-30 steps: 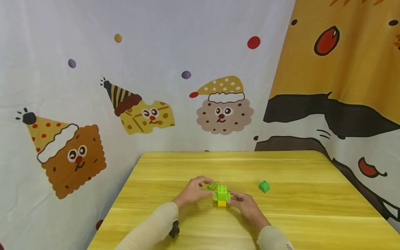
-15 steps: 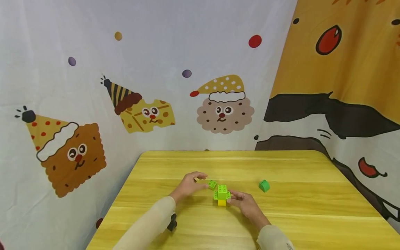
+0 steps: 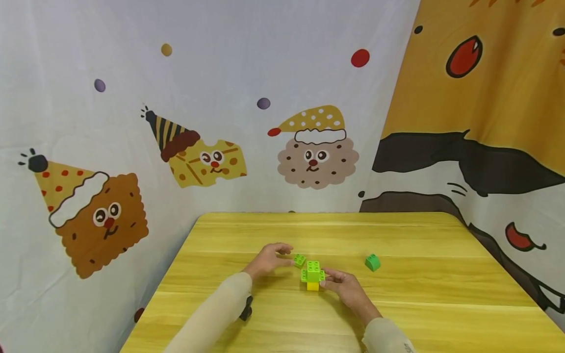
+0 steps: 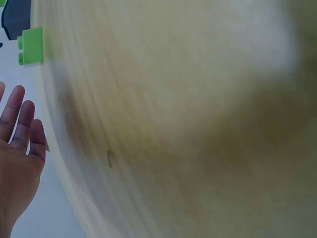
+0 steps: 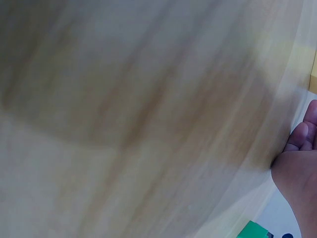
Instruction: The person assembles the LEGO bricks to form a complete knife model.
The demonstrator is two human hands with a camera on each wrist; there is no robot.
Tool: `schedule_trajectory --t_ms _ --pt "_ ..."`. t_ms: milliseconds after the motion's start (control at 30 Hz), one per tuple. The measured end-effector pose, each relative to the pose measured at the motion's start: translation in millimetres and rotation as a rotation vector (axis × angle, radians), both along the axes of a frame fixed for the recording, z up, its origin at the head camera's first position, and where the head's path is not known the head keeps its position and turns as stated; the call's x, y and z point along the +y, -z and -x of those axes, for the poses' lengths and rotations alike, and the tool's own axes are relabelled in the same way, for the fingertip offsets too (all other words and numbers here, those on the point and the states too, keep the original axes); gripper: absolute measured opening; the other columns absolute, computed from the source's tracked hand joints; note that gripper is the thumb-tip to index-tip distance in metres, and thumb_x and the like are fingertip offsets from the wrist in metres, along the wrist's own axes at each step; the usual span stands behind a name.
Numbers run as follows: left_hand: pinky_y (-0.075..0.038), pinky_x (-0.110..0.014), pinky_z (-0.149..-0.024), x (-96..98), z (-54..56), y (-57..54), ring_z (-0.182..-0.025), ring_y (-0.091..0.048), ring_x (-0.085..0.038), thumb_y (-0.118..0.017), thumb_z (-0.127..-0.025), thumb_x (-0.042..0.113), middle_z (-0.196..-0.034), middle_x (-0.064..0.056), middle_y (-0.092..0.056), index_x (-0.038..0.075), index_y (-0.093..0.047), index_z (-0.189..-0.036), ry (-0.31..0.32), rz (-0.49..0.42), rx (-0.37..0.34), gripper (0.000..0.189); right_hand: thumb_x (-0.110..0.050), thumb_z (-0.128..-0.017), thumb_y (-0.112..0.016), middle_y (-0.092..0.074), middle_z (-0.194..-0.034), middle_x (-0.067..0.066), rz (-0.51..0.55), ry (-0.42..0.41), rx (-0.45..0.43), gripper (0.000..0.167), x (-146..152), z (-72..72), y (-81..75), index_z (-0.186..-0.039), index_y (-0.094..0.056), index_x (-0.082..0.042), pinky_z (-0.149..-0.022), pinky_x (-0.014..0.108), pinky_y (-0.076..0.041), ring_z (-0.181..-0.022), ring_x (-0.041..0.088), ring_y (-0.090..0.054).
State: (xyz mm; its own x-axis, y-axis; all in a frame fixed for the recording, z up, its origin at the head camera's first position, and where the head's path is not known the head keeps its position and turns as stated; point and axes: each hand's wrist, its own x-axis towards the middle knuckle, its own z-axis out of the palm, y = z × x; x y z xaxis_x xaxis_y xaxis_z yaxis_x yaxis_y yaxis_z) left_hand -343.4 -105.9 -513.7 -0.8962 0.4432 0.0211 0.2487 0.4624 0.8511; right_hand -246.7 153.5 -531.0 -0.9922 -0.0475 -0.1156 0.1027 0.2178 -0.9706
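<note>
A small stack of building bricks stands upright on the table, lime green above and yellow at the bottom. My right hand holds the stack's right side between thumb and fingers; in the right wrist view the stack is out of sight. Just behind and left of it lies a loose lime green brick, studs up. Close to that brick, my left hand is held with relaxed fingers and nothing in them. The left wrist view shows a lime green brick beyond the fingertips.
A darker green curved brick lies to the right on the wooden table. A black object shows beside the left sleeve. A white cloth with printed cartoon figures hangs behind the table.
My left hand has drawn back to the left, away from the loose lime green brick, which now lies turned a little. The right hand has stayed at the stack.
</note>
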Motion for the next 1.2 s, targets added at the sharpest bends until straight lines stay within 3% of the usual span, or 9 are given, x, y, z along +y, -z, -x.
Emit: schedule_trajectory --t_ms 333,567,800,1200 --pt "-0.046 -0.048 -0.097 6.0 9.1 5.1 -0.114 -0.057 -0.028 -0.078 -0.088 0.021 -0.123 -0.010 -0.063 0.005 -0.061 -0.131 0.005 -0.016 -0.033 0.049 -0.021 -0.087 -0.078 -0.068 -0.100 0.005 -0.010 -0.001 -0.001 0.052 0.4 0.5 2.2 -0.132 -0.062 -0.001 -0.093 0.043 -0.046 -0.097 0.020 -0.060" --pt "-0.046 -0.046 -0.097 12.1 13.0 8.9 -0.110 -0.059 -0.024 -0.078 -0.088 0.021 -0.116 -0.003 -0.065 0.006 -0.063 -0.130 0.018 0.014 -0.056 0.047 -0.023 -0.087 -0.078 -0.069 -0.101 0.005 -0.024 -0.014 -0.005 0.054 1.0 1.8 3.3 -0.133 -0.061 -0.001 -0.092 0.044 -0.047 -0.098 0.020 -0.061" --pt "-0.045 -0.047 -0.100 16.0 16.6 11.0 -0.117 -0.057 -0.027 -0.078 -0.088 0.021 -0.122 -0.006 -0.064 0.006 -0.061 -0.133 0.028 0.029 -0.077 0.050 -0.021 -0.086 -0.079 -0.070 -0.102 0.005 -0.023 -0.004 -0.004 0.053 0.6 1.7 2.0 -0.132 -0.062 -0.001 -0.092 0.044 -0.047 -0.099 0.020 -0.062" --pt "-0.046 -0.043 -0.098 18.6 18.9 9.8 -0.110 -0.057 -0.022 -0.080 -0.086 0.020 -0.117 -0.002 -0.064 0.008 -0.063 -0.131 0.041 0.087 -0.057 0.049 -0.019 -0.087 -0.078 -0.070 -0.101 0.005 -0.024 -0.001 0.002 0.052 0.5 0.8 1.5 -0.132 -0.062 -0.001 -0.089 0.040 -0.048 -0.097 0.019 -0.062"
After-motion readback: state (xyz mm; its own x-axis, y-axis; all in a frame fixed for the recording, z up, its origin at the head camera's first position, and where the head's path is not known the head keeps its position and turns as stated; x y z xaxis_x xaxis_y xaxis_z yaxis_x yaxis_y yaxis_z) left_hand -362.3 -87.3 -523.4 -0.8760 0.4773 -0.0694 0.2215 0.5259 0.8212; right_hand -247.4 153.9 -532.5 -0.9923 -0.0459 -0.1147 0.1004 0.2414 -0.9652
